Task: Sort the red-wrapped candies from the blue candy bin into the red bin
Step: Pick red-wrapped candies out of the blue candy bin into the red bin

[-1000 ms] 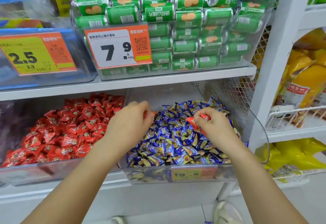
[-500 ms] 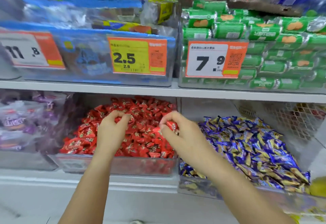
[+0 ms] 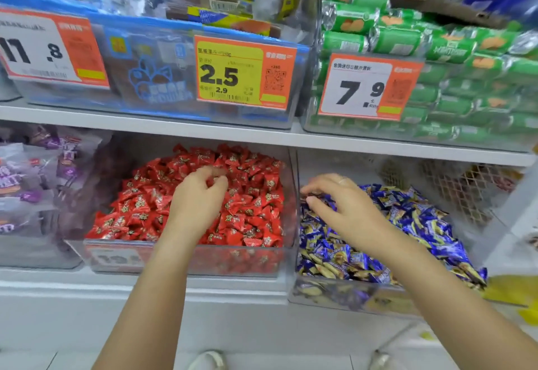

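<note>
A clear bin (image 3: 186, 262) on the lower shelf holds a pile of red-wrapped candies (image 3: 256, 195). To its right, a second clear bin (image 3: 334, 294) is full of blue-wrapped candies (image 3: 407, 218). My left hand (image 3: 198, 203) hovers over the middle of the red pile, its fingers loosely curled and blurred, with no candy visible in them. My right hand (image 3: 346, 209) is over the left end of the blue pile, fingers stretched toward the wall between the bins, holding nothing. No red wrapper shows among the blue candies.
The white shelf board (image 3: 262, 136) hangs low over both bins. It carries bins of blue packs (image 3: 151, 78) and green biscuit rolls (image 3: 454, 84) with price tags. Purple bags (image 3: 32, 183) fill the bin at left. A wire mesh basket (image 3: 465, 192) stands at right.
My right hand has moved from the red bin to the blue bin, and the red candy it pinched is gone. My left hand has lifted off the red pile and loosened its fingers.
</note>
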### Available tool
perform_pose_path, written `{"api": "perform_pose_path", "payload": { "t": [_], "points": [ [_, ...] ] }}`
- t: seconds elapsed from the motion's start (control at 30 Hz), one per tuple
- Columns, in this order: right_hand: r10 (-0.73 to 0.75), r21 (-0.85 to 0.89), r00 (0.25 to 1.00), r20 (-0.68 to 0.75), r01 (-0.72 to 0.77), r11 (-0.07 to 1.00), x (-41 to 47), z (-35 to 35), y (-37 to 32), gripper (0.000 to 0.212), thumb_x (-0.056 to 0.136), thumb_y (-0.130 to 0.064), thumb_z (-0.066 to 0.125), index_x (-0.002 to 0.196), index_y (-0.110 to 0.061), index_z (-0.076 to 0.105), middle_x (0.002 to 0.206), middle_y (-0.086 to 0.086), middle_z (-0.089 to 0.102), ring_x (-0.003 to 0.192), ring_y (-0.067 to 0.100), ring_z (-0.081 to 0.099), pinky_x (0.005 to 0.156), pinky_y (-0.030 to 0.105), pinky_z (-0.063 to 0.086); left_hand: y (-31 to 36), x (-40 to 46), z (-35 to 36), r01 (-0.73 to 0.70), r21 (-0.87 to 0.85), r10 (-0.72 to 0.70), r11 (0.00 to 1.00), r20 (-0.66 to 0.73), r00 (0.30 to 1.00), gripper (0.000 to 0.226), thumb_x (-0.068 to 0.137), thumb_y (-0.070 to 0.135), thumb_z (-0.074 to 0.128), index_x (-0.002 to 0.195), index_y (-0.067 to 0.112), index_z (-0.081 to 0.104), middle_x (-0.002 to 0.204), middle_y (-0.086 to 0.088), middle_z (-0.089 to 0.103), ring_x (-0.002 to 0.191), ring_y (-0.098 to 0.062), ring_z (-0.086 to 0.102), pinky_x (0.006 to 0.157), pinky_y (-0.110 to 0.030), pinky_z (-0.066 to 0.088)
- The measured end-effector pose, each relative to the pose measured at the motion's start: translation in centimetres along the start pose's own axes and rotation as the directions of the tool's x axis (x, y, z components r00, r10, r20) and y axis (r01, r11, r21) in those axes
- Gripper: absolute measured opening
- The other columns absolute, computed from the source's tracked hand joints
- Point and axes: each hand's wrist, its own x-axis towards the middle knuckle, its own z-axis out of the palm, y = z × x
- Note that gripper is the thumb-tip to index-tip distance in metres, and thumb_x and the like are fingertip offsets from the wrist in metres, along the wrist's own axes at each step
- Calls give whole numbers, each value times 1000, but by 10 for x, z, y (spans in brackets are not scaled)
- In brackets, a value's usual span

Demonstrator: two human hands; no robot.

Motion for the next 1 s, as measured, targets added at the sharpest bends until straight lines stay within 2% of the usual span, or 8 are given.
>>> {"api": "perform_pose_path", "payload": {
  "t": [0.1, 0.23, 0.33, 0.53, 0.67, 0.77, 0.87, 1.0],
  "points": [
    [126, 0, 991, -43, -126, 992, -40, -19, 45, 19, 96, -25, 52, 109, -25, 66, 115, -10, 57, 116, 11, 47, 94, 24, 31, 18, -23, 33, -164, 75, 155, 984, 117, 981, 29, 94, 25, 51, 121, 18, 61, 107, 1, 62, 89, -11, 53, 76, -23, 35],
    [228, -102, 968, -104, -238, 966, -81, -51, 94, 31, 91, -43, 48, 107, -25, 68, 113, -6, 60, 113, 15, 51, 89, 19, 29, 45, -51, 83, -479, 173, 472, 861, 82, 878, 32, 90, 18, 57, 121, 12, 60, 127, -7, 56, 120, -22, 47, 103, -25, 28],
    [321, -85, 905, -278, -357, 930, -106, -78, 115, 44, 83, -48, 40, 103, -21, 69, 104, 0, 64, 103, 21, 57, 83, 22, 34, 69, -70, 111, -616, 69, 589, 784, 228, 775, 24, 89, 14, 57, 111, 16, 66, 118, 1, 62, 114, -17, 52, 96, -13, 25],
    [522, 81, 640, -564, -587, 806, -167, -77, 132, 24, 87, -29, 59, 107, -16, 64, 105, 8, 62, 98, 26, 59, 77, 34, 43, 107, -76, 163, -628, -36, 456, 777, 720, 523, 23, 91, 27, 60, 111, 33, 68, 114, 8, 66, 102, -10, 60, 90, -24, 43],
    [498, 47, 655, -568, -578, 814, -169, -73, 143, 35, 84, -20, 65, 117, -16, 55, 112, 6, 53, 97, 25, 57, 72, 33, 41, 126, -64, 201, -696, -69, 377, 715, 876, 301, 35, 88, 31, 64, 122, 38, 61, 119, 9, 61, 113, -11, 54, 100, -24, 39],
    [564, 96, 632, -532, -617, 781, -162, -75, 150, 39, 85, -25, 61, 122, -21, 50, 116, 3, 52, 97, 27, 58, 73, 37, 44, 124, -58, 229, -820, -43, 312, 571, 935, 169, 60, 88, 34, 64, 141, 38, 38, 155, 0, 25, 140, -16, 26, 111, -25, 23],
    [581, 51, 642, -500, -648, 760, -152, -74, 152, 36, 88, -27, 58, 123, -23, 51, 121, 3, 53, 101, 28, 56, 72, 36, 43, 119, -52, 247, -907, 126, 236, 401, 943, 235, 71, 83, 44, 63, 145, 40, 28, 154, 0, 21, 137, -26, 29, 105, -38, 34],
    [601, 15, 638, -482, -679, 734, -141, -72, 149, 36, 91, -27, 54, 126, -20, 51, 126, 6, 49, 112, 30, 49, 75, 38, 44, 123, -41, 244, -879, 438, 123, 186, 878, 463, 64, 80, 47, 58, 139, 32, 35, 140, -5, 34, 121, -33, 42, 90, -41, 44]
  ]
}}
